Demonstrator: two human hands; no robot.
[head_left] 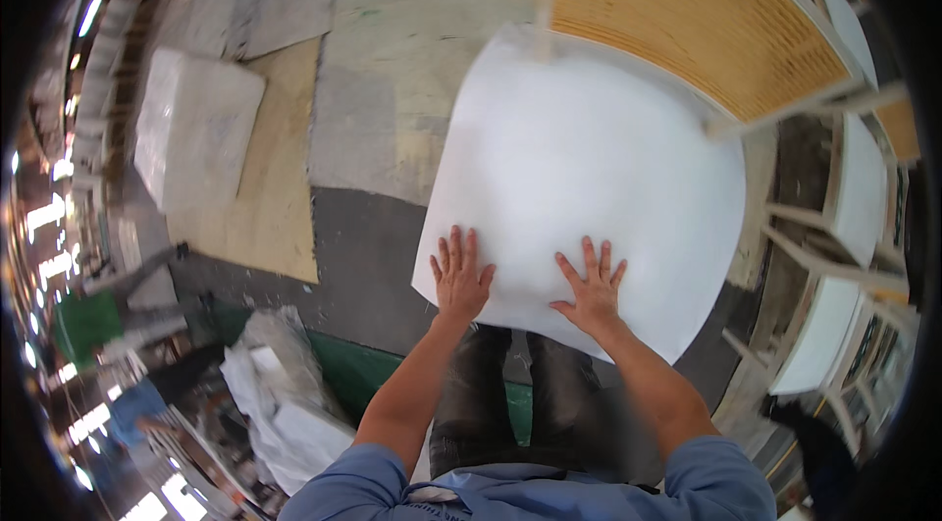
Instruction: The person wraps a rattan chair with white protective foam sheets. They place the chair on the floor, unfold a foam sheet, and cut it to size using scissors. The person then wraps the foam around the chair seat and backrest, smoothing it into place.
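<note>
Low in the middle of the frame, the left hand (pixel 461 276) and the right hand (pixel 592 288) lie flat with fingers spread wide, holding nothing. Both press on the near edge of a big white soft sheet (pixel 589 168). It already looks smooth and spread out. Past it, at the upper right, stands a yellow ribbed board in a white frame (pixel 687 21). A white wrapped block (pixel 191 124) lies at the upper left.
</note>
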